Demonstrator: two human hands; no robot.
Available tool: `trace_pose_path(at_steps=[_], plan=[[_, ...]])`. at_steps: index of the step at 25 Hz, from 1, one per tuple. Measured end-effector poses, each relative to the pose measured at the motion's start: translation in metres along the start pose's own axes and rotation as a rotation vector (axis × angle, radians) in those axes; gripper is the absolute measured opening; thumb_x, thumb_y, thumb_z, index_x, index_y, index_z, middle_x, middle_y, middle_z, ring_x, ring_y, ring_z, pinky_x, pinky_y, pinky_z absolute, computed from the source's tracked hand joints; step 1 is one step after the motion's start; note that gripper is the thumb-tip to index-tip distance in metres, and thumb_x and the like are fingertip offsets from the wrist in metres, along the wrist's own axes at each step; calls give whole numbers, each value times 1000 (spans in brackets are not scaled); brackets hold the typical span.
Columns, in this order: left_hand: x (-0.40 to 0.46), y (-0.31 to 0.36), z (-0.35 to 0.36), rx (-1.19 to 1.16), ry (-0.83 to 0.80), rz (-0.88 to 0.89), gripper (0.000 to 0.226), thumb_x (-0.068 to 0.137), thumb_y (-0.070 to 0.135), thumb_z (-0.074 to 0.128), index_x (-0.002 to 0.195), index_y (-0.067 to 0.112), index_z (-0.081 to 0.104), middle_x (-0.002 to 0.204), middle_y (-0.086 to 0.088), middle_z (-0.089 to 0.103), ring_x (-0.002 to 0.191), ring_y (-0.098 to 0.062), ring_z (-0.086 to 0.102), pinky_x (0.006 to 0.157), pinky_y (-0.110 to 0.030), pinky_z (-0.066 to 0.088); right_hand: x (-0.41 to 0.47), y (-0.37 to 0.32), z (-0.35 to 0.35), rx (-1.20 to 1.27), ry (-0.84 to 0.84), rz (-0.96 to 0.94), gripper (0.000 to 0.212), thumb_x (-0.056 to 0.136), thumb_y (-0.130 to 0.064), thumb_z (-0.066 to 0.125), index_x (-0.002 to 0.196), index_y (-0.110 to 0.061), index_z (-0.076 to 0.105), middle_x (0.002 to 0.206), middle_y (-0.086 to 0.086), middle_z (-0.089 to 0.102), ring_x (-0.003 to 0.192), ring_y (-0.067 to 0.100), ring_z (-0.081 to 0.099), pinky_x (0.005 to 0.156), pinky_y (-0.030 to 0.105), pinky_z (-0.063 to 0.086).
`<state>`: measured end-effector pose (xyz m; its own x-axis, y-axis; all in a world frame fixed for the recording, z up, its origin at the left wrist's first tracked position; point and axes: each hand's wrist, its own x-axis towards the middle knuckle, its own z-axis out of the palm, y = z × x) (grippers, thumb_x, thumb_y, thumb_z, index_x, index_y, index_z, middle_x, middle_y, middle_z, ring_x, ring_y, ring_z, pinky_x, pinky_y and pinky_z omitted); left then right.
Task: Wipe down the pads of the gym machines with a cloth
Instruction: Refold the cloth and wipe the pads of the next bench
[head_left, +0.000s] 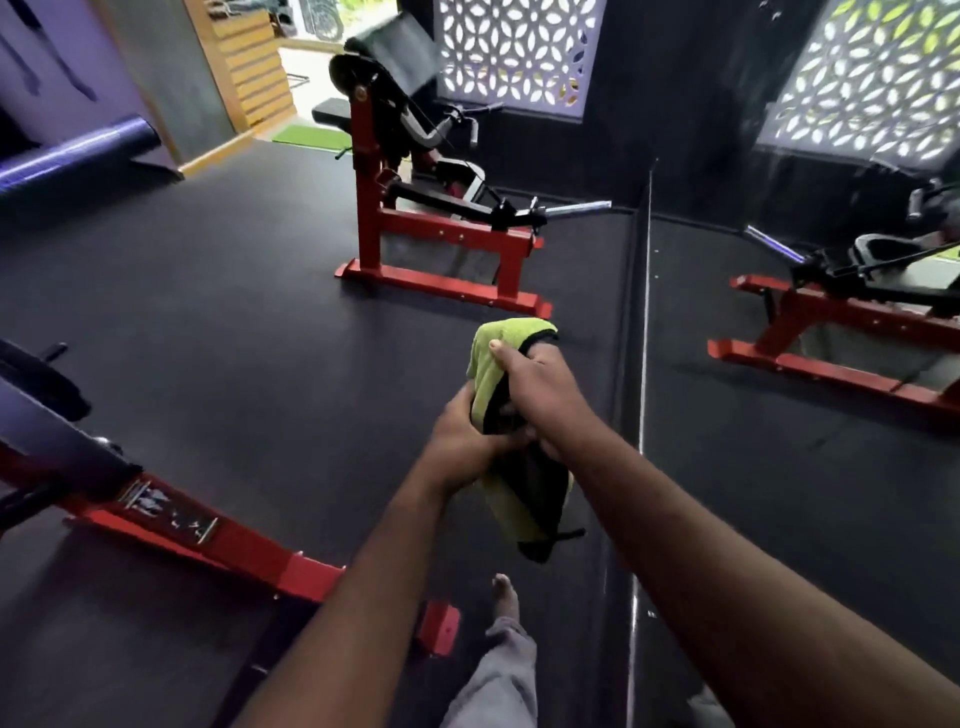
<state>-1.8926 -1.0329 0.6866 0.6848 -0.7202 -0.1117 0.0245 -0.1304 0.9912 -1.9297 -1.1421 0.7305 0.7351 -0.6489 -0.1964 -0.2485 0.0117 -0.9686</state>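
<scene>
Both hands grip the green cloth (488, 358) — right hand (540, 384) high, left hand (467, 431) low — long axis near-vertical.

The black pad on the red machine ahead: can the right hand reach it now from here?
Probably not. The right hand grips the cloth with open floor between it and the black pad.

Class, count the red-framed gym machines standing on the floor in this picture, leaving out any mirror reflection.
2: one red-framed machine ahead, beyond the hands; another red frame at lower left, partly cropped. The one at right is a mirror reflection; more may lie out of view.
</scene>
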Motion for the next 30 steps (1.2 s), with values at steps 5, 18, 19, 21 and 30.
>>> trace_pose_path(at_steps=[5, 18, 19, 21, 30], plan=[[166, 3, -49, -616, 110, -252, 39, 101, 38, 43, 126, 14, 62, 121, -11, 69, 106, -27, 66, 81, -39, 53, 163, -22, 3, -83, -365, -104, 25, 98, -23, 52, 113, -9, 66, 117, 12, 64, 105, 14, 55, 99, 27, 42], [384, 24, -300, -1004, 679, -184, 61, 98, 54, 35, 110, 9, 75, 118, -16, 70, 104, -29, 70, 91, -43, 48, 516, -8, 194, 37, -776, 642, 84, 75, -82, 54, 111, -6, 64, 97, 9, 72, 88, 24, 65, 78, 38, 48], [399, 22, -322, -1008, 735, -165, 62, 98, 55, 35, 117, 8, 70, 122, -17, 68, 108, -29, 68, 93, -43, 47, 541, -19, 217, 68, -850, 661, 77, 77, -76, 59, 105, -4, 65, 90, 12, 70, 80, 26, 64, 74, 38, 49], [424, 17, -364, -1016, 865, -139, 58, 98, 52, 38, 121, 7, 67, 123, -18, 67, 110, -31, 67, 94, -44, 47, 589, -44, 265, 124, -930, 628, 46, 86, -50, 66, 101, -7, 69, 86, 12, 71, 73, 26, 66, 69, 34, 52], [513, -54, -529, -795, 1625, -508, 31, 39, -1, 54, 68, 7, 57, 77, -15, 55, 67, -26, 53, 63, -33, 43, 761, -139, 509, -5, -878, 54, 32, 95, 2, 51, 90, -18, 76, 90, 7, 73, 84, 17, 65, 84, 36, 53]])
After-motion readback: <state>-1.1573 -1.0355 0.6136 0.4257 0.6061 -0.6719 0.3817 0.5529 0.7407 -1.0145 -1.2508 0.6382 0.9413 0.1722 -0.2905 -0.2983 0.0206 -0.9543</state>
